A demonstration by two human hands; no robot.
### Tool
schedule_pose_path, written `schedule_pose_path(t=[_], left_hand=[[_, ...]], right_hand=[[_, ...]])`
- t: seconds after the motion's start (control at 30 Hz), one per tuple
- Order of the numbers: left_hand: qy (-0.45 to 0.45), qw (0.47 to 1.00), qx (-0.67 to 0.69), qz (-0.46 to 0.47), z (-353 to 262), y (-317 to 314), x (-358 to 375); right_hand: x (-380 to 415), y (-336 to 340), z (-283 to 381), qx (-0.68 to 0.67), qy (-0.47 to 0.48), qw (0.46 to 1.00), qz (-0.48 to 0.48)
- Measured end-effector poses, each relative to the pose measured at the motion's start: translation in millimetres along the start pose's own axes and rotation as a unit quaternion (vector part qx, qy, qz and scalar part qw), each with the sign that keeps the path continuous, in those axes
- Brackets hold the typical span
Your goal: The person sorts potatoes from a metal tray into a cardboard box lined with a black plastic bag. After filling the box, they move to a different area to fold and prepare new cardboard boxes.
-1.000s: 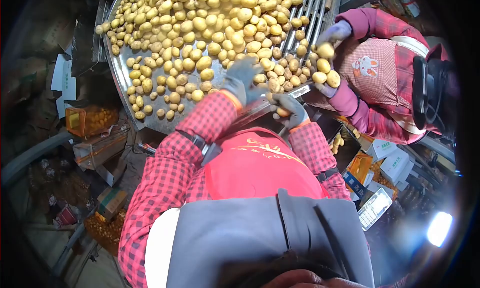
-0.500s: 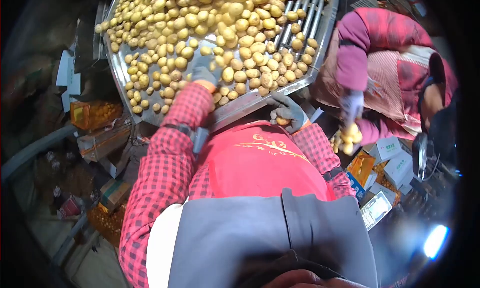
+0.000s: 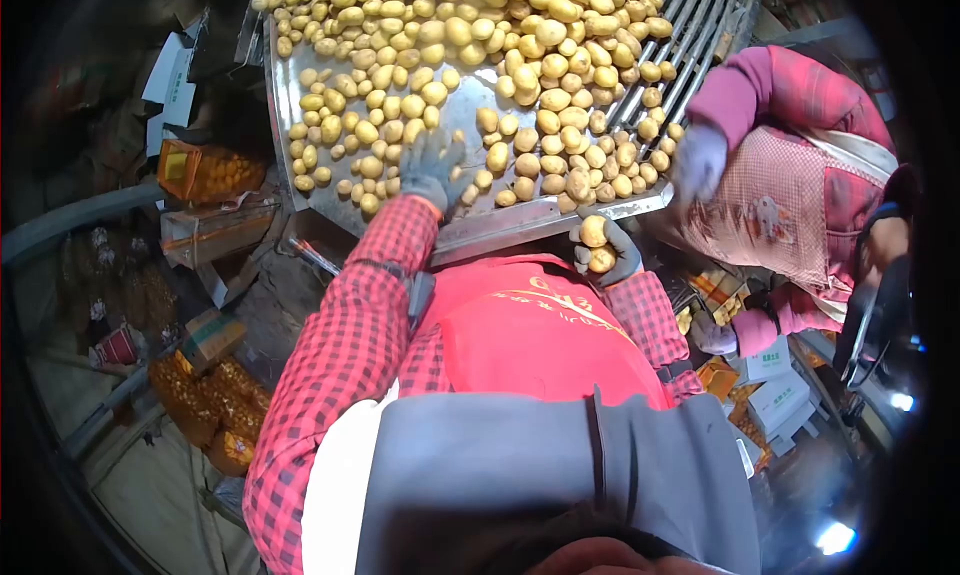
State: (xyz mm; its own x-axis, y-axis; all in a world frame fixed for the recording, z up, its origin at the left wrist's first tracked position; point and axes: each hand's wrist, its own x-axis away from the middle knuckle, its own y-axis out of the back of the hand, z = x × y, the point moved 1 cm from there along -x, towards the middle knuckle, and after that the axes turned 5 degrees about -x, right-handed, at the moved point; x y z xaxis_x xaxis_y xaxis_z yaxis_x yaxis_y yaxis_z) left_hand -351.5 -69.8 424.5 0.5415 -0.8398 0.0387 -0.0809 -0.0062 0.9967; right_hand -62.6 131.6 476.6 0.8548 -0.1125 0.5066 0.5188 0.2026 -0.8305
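Observation:
Many yellow potatoes lie heaped on a metal sorting table. My left hand, in a grey glove, rests among the potatoes near the table's front edge, its fingers spread and no potato seen in its grasp. Just outside the front rim is my right hand, also gloved in grey. Its fingers curl around two potatoes, which face up in the palm. Part of the bare metal shows beside my left hand.
At the right a co-worker's gloved hand is by the table corner, the other low near boxes. Metal bars form the table's right side. White cartons stand lower right; an orange bag of potatoes and a box sit left.
The view has shifted, with the table further right. My left hand has opened flat on the table. My right hand has turned, showing two potatoes. The co-worker's upper hand has moved from a potato bunch to the table.

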Motion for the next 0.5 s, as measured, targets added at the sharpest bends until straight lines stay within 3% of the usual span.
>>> schedule_pose_path(t=[0.07,0.1,0.17,0.2,0.27,0.3,0.4,0.47,0.5], left_hand=[[0.033,0.989,-0.007,-0.143,14.8,3.5,-20.9],[0.037,0.988,-0.009,-0.148,22.8,11.3,-30.6],[0.069,0.997,0.015,0.026,33.9,49.5,-54.5],[0.106,0.994,-0.037,0.009,48.7,43.4,-65.7],[0.184,0.98,-0.042,0.065,76.0,51.4,-91.9],[0.156,0.974,-0.063,-0.15,109.9,-12.2,-95.4],[0.148,0.979,0.01,-0.143,103.8,6.8,-117.1],[0.153,0.988,-0.027,0.007,74.4,25.2,-121.4],[0.154,0.988,-0.023,0.009,73.3,16.0,-112.3]], right_hand=[[0.2,-3.3,2.8,0.011,0.003,1.0,0.011],[1.7,3.5,-2.2,0.023,0.026,0.999,-0.001],[4.5,10.1,-8.0,0.023,0.056,0.996,0.061],[9.0,13.1,-8.1,0.005,0.051,0.997,0.05],[15.4,12.5,-9.3,-0.019,0.054,0.997,0.053],[20.6,14.2,-8.2,-0.027,0.051,0.998,0.034],[47.8,16.0,-5.8,0.031,0.099,0.995,0.006],[85.9,41.7,-0.2,0.035,0.101,0.993,-0.039],[110.2,61.7,1.0,0.028,0.115,0.99,-0.076]])
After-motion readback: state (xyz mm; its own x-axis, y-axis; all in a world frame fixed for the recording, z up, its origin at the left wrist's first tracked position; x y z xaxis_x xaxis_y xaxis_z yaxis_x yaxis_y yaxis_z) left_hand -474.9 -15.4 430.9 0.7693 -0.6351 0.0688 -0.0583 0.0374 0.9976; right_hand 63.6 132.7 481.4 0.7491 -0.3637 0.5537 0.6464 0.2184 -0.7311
